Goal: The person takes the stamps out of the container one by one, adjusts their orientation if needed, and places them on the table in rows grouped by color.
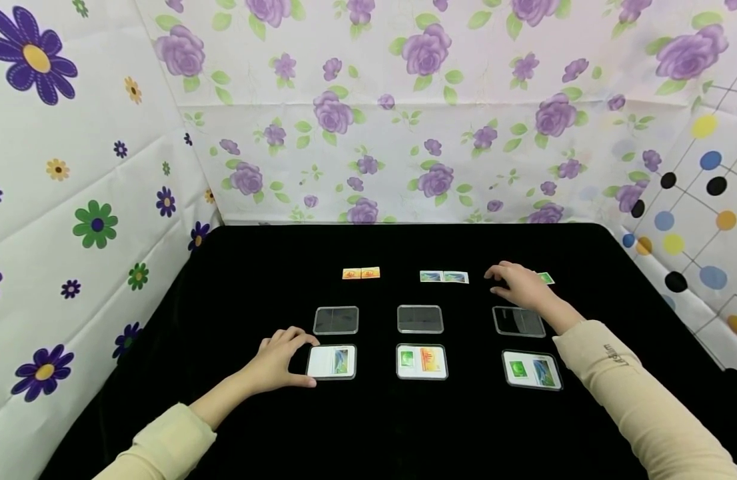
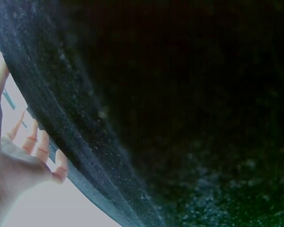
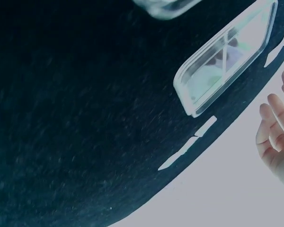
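Black tbl (image 1: 380, 427) is cloth-topped, far corners rounded, w/ mid case (image 1: 417, 363) abt center. Well behind mid case hangs the back sheet (image 1: 380, 140), white w/ purple roses & a horiz crease. Far L of mid case, the L sheet (image 1: 128, 267) has daisies & wrinkles; far R of it, the R sheet (image 1: 698, 193) has colored dots joined by thin lines.

Mid case is clear-rimmed, w/ a green card (image 1: 407, 359) & an orange card (image 1: 431, 360) inside. L of it: L case (image 1: 323, 363) w/ one blue card (image 1: 341, 362). R of it: R case (image 1: 529, 371), a bit askew, w/ a green/blue pair (image 1: 544, 373). Row of 3 clear trays (image 1: 420, 319) just behind. Further behind mid case: 2 loose orange cards (image 1: 352, 273) to L, 2 loose blue cards (image 1: 431, 277) slightly R, loose green card (image 1: 546, 277) far R, partly hidden.

L hand (image 1: 275, 360), L of mid case: fingers spread, thumb & index at L case's L corners; contact unclear. R hand (image 1: 520, 283), behind & R of mid case: fingers loosely bent, nothing visible in them.
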